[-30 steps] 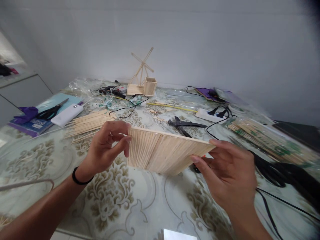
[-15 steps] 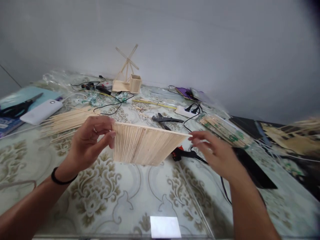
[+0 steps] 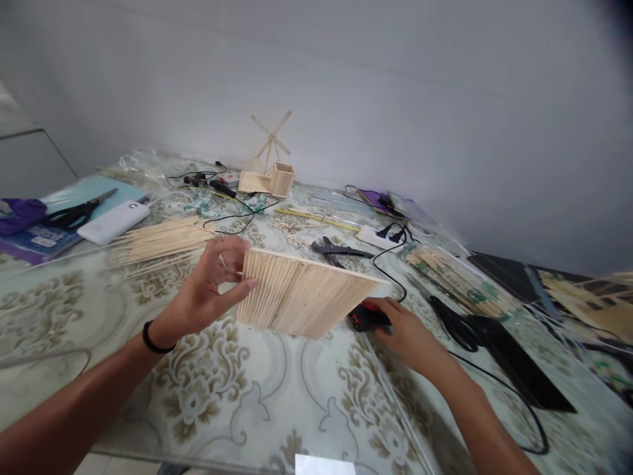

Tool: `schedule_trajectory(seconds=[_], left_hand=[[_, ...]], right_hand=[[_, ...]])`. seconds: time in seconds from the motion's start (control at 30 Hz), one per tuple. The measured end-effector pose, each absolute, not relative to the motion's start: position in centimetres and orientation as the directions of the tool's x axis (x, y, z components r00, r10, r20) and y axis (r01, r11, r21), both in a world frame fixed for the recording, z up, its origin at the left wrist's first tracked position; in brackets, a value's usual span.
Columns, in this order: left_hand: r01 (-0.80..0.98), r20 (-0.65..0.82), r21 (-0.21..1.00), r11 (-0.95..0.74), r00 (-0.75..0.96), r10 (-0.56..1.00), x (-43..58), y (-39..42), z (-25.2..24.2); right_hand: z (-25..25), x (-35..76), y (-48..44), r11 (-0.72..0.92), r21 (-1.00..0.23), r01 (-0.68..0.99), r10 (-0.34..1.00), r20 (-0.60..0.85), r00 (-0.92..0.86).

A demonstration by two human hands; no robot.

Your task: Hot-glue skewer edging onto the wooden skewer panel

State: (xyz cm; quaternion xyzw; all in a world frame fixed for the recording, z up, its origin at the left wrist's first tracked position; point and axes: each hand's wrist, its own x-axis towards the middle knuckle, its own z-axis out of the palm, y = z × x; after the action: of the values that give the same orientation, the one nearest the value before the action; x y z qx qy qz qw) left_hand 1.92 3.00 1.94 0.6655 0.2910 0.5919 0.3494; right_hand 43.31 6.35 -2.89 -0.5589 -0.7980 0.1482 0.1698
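My left hand pinches the left edge of a panel of wooden sticks, thumb in front and fingers behind. The panel leans up on the table, its ribbed left part showing rows of sticks and its right part smoother. To the right of the panel, my right hand is closed around a black and red corded glue gun low over the table. Part of the glue gun is hidden by my fingers and the panel. Just beyond the panel lie dark pliers.
Loose sticks lie left, near a white power bank and black scissors. A stick windmill model stands at the back. On the right are a power strip, bagged sticks, more scissors and a black phone-like slab.
My right hand has left the panel's right corner and moved down onto the glue gun, closing on it. My left hand keeps its hold on the panel. The view has shifted slightly.
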Motion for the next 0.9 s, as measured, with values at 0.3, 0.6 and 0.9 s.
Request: schedule_trajectory(seconds=[0.3,0.6,0.9], left_hand=[[-0.19,0.446,0.89,-0.414,0.178,0.877,1.1,4.3,3.0],[-0.134,-0.028,0.984,0.117,0.534,0.845,0.9,5.8,0.3],[-0.063,-0.177,0.934,0.351,0.772,0.61,1.6,6.7,-0.3]], right_hand=[[-0.6,44.5,6.7,0.277,-0.567,0.776,0.936,0.343,-0.084],[1.9,39.9,7.9,0.327,-0.822,0.467,0.943,0.249,-0.222],[0.6,37.2,6.3,0.289,-0.837,0.465,0.782,-0.073,-0.618]])
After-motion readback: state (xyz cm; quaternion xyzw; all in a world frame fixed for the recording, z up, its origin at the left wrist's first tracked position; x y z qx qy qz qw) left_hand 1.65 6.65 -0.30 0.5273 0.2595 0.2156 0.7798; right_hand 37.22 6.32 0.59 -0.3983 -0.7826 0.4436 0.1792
